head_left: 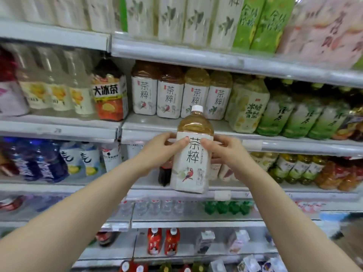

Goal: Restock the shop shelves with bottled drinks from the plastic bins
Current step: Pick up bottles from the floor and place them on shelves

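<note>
One large tea bottle [191, 165] is in hand, upright in front of the shelves and not yet shelved. The plastic bins are out of view, so I cannot tell how much stock is left. Up and left of it stands an orange-labelled bottle [109, 95] reading 大冰茶. The left hand [167, 146] grips its label's left edge, fingers curled behind and thumb on the front. Its label reads 茶粹 above a red parrot. Just above it, four matching 茶粹 bottles [180, 95] already stand in a row, probably its destination. The right hand [222, 148] grips the right edge the same way. Up and right, a pale bottle [248, 108] reads 冰糖雪梨.
</note>
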The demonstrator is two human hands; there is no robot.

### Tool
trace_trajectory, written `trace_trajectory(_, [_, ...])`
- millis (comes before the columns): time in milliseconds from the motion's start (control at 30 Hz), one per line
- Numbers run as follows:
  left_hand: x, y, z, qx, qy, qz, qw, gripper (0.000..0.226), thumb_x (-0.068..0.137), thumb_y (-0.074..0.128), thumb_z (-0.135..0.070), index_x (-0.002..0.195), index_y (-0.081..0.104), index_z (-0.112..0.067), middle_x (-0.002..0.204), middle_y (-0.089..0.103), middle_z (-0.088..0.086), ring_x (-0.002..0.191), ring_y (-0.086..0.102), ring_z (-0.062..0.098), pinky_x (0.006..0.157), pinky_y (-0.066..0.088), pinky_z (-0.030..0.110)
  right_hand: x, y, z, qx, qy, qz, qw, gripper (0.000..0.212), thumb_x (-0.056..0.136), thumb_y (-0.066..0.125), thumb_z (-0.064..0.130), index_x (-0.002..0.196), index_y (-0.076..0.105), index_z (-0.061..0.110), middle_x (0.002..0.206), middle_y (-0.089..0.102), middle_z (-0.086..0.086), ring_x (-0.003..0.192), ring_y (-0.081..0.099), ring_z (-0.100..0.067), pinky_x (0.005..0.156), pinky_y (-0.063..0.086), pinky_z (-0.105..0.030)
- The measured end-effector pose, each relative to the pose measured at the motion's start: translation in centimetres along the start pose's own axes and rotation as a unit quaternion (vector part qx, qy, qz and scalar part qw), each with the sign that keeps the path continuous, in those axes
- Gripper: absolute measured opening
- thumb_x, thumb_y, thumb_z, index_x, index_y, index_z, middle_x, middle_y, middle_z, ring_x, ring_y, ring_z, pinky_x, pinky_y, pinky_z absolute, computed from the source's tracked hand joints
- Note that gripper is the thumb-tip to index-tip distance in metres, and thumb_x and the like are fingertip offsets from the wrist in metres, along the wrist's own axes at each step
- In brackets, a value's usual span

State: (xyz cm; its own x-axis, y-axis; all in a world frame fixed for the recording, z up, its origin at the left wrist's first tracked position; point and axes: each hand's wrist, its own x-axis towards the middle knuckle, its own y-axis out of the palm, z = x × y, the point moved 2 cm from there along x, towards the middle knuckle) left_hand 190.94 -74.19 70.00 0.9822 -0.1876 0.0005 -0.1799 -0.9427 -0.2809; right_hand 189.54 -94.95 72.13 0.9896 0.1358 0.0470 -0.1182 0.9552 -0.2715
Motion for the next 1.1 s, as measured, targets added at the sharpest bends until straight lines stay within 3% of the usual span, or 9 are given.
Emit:
trace_trajectory(133, [0.3,-3.1,-1.0,0.007,0.021,-0.008,1.0,0.072,0.072,0.065,-0.071,0.129,0.056,-0.029,0.109,0.073,-0.004,0.095,0.072,0.016,0.088,0.058,0.045,1.6,2.0,2.0,0.004,-0.026,-0.021,0.999,0.031,0.092,0.072,0.029,0.118,0.067,0.013,0.098,0.078,-0.003,0.083,0.076,-0.012,0.06,0.057,-0.02])
trace_trajectory(267, [0.8,-5.4,-2.0,-0.001,0.048,-0.017,0.999,0.044,0.091,0.062,-0.048,0.13,0.058,-0.027,0.111,0.072,-0.004,0.098,0.071,0.012,0.086,0.059,0.04,3.6,3.7,3.5,0.013,-0.055,-0.033,0.998,0.038,0.089,0.075,0.027,0.123,0.065,0.014,0.102,0.078,-0.001,0.091,0.075,-0.014,0.071,0.06,-0.027])
trace_trajectory(400, [1.8,-7.8,-2.5,0.026,0.065,-0.082,0.994,0.044,0.092,0.06,-0.05,0.129,0.055,-0.026,0.112,0.07,-0.007,0.097,0.068,0.008,0.077,0.059,0.024,6.2,5.4,5.1,0.003,-0.07,-0.029,0.997,0.045,0.088,0.076,0.032,0.126,0.064,0.012,0.105,0.077,0.0,0.093,0.075,-0.013,0.08,0.062,-0.036])
trace_trajectory(500, [2.7,-9.4,-2.4,0.002,0.043,-0.138,0.99,0.053,0.087,0.064,-0.054,0.127,0.051,-0.022,0.107,0.07,0.001,0.094,0.07,0.016,0.082,0.06,0.042,8.4,6.4,5.9,0.002,-0.061,-0.006,0.998,0.04,0.09,0.074,0.033,0.123,0.065,0.012,0.1,0.078,0.001,0.09,0.076,-0.014,0.081,0.062,-0.036])
trace_trajectory(633, [3.7,-11.2,-2.9,0.029,0.046,-0.176,0.983,0.074,0.07,0.061,-0.073,0.126,0.052,-0.026,0.112,0.069,-0.003,0.098,0.068,0.016,0.085,0.058,0.046,11.3,7.6,7.1,0.007,-0.055,0.011,0.998,0.038,0.089,0.074,0.031,0.12,0.065,0.011,0.097,0.078,0.001,0.087,0.076,-0.014,0.077,0.062,-0.032])
trace_trajectory(867, [6.7,-13.0,-4.0,0.064,0.074,-0.224,0.97,0.045,0.094,0.053,-0.054,0.128,0.056,-0.024,0.113,0.07,-0.003,0.099,0.068,0.016,0.086,0.058,0.044,15.6,8.8,9.1,-0.02,-0.078,-0.008,0.997,0.05,0.08,0.079,0.049,0.118,0.065,0.02,0.107,0.076,0.005,0.098,0.073,-0.014,0.09,0.06,-0.044])
trace_trajectory(967, [7.7,-13.6,-4.3,0.114,0.089,-0.232,0.962,0.043,0.097,0.049,-0.05,0.128,0.059,-0.021,0.116,0.067,0.001,0.103,0.064,0.017,0.092,0.054,0.043,17.0,9.3,9.2,-0.031,-0.097,-0.038,0.994,0.098,0.053,0.08,0.077,0.131,0.061,0.022,0.122,0.072,0.005,0.11,0.069,-0.017,0.094,0.057,-0.047])
trace_trajectory(1000, [8.0,-13.8,-4.3,0.134,0.087,-0.228,0.96,0.043,0.097,0.051,-0.048,0.129,0.058,-0.021,0.12,0.064,0.003,0.108,0.061,0.019,0.096,0.051,0.042,17.6,9.4,8.9,-0.03,-0.11,-0.04,0.993,0.101,0.05,0.08,0.078,0.133,0.06,0.025,0.124,0.071,0.006,0.111,0.068,-0.017,0.094,0.057,-0.046])
trace_trajectory(1100, [8.7,-14.2,-3.8,0.206,0.08,-0.203,0.954,0.049,0.093,0.063,-0.034,0.138,0.05,-0.019,0.136,0.049,0.007,0.121,0.051,0.022,0.104,0.039,0.029,18.4,9.9,8.4,-0.023,-0.125,-0.042,0.991,0.072,0.066,0.081,0.064,0.127,0.063,0.031,0.116,0.073,0.008,0.106,0.07,-0.015,0.09,0.058,-0.039])
